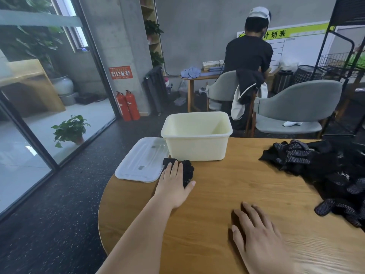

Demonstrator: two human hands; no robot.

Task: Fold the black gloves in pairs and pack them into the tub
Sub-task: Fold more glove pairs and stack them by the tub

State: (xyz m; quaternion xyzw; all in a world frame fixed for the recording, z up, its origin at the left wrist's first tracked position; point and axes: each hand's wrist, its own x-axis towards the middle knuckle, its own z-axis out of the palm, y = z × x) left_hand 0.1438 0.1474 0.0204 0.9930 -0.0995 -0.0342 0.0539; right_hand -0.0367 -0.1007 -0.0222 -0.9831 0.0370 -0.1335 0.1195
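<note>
Fingers [175,167] of left hand [173,185] press one glove bundle [188,169] beside one tub [197,148].

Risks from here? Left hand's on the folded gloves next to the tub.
1. The left hand only presses flat on the folded gloves; lifting them into the tub without a firmer grip may let the fold spring open.
2. The lid appears to overhang the table edge beside that hand; a nudge could tip it off.
3. The glove pile looks tangled, so pairs may get mismatched.
</note>
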